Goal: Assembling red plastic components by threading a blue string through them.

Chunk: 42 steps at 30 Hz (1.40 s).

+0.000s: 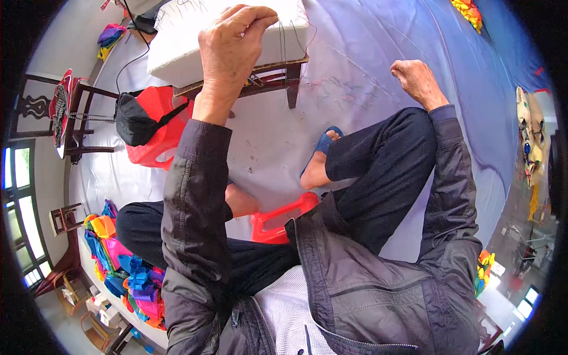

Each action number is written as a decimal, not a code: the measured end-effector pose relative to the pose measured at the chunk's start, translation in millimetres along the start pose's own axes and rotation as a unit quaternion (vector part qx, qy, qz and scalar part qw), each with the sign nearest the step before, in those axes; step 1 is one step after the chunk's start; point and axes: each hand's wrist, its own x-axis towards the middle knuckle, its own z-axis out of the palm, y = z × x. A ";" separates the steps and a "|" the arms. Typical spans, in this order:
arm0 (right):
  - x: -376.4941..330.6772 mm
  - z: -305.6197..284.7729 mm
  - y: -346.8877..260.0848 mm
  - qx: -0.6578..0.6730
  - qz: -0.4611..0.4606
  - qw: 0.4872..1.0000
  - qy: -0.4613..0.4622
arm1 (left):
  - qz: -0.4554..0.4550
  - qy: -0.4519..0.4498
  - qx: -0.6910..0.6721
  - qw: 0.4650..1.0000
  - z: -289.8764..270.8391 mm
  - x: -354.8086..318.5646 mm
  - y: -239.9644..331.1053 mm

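Note:
My left hand (232,44) is raised in front of a white foam-like block (183,56), with thumb and fingertips pinched together. Thin dark threads (283,41) hang down the block's front right beside those fingertips. Whether one of them is in the pinch I cannot make out. Out to the right, over the pale floor sheet (349,47) and above my right knee, my right hand (417,81) is closed, its fingers curled to the thumb. Anything it holds is too small or hidden to see. The block rests on a dark wooden stool or small table (292,83).
A red plastic stool (148,155) with a black cap (135,121) stands left of the block. Another red stool (273,228) lies between my legs. Colourful cloth pieces (127,260) heap at lower left. A wooden chair (74,118) stands far left; a black cable (133,59) runs near the block.

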 end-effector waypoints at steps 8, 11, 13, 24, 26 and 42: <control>-0.4 0.5 0.7 0.012 0.005 1.000 -0.009 | 0.021 0.020 0.014 0.999 5.2 -0.4 -0.1; -1.0 0.2 -1.1 0.022 0.006 1.000 -0.006 | 0.021 0.019 0.025 0.999 4.9 -0.1 0.9; -0.8 -0.9 -2.1 0.025 0.010 1.000 -0.013 | 0.021 0.019 0.031 0.999 5.1 -0.7 -0.2; -0.5 -4.5 -6.2 0.041 0.037 0.997 -0.045 | 0.034 0.005 0.021 0.999 5.7 -0.7 -6.2; -0.8 -5.8 -7.8 0.044 0.051 0.996 -0.058 | 0.034 0.008 0.015 0.999 6.1 -1.2 -8.0; -0.8 -5.1 -6.8 0.049 0.050 0.995 -0.066 | -0.049 -0.061 0.011 0.997 5.2 4.3 4.2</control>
